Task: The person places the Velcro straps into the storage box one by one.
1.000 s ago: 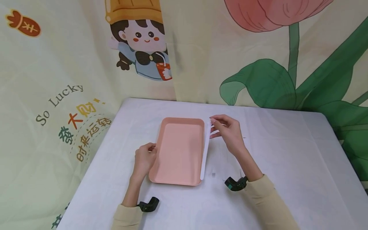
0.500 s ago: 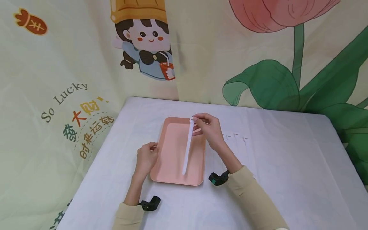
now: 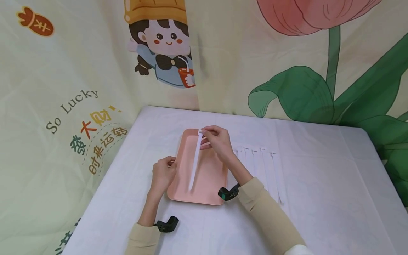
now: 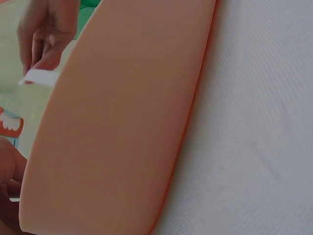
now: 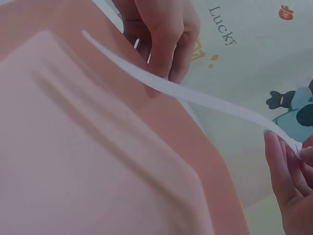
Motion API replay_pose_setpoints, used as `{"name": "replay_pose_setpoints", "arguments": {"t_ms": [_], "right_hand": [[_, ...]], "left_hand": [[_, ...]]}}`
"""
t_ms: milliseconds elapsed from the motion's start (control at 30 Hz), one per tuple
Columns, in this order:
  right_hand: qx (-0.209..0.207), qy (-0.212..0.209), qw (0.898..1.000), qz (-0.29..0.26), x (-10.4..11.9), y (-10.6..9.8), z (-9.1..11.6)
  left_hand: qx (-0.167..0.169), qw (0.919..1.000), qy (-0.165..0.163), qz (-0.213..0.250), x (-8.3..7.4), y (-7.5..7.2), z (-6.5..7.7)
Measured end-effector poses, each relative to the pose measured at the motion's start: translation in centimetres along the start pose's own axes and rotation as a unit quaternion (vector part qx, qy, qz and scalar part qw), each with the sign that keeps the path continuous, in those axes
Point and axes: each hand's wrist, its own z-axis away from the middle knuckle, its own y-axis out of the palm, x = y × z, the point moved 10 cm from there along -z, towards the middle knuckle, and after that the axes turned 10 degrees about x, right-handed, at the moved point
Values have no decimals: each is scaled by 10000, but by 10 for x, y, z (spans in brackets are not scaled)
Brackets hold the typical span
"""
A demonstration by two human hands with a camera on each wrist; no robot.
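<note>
A shallow pink tray [image 3: 208,177] lies on the white-covered table. At its left side my left hand [image 3: 163,174] pinches the rim; the right wrist view shows its thumb over the edge of the tray [image 5: 215,171]. My right hand [image 3: 218,141] pinches a long white cable tie [image 3: 195,163] by its head end, near the tray's far edge. The tie slants down over the left half of the tray, its tapered tail towards the near side. In the left wrist view the tray's outer wall [image 4: 112,122] covers most of the tie.
Several more white cable ties [image 3: 265,163] lie side by side on the table [image 3: 318,198], right of the tray and partly behind the right forearm. A printed curtain [image 3: 223,63] hangs behind the table's far edge.
My right hand has carried the cable tie leftward from beside the tray's right edge to over its left half. The left hand stays at the rim. The ties on the right are now uncovered.
</note>
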Motion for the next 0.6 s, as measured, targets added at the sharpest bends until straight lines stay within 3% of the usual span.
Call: {"name": "replay_pose_setpoints", "arguments": {"t_ms": [200,367,600], "right_hand": [[103,272,9995,-106,-13,11,-11],[149,519,9985,124,-28,16,-18],[287,834,9960,145,-55,31,-30]], "left_hand": [[-24,10000,-27,84,-2,0,0],[-45,10000,0,31,-5,1,-1],[-183,9998,-9,-57,0,-1,0]]}}
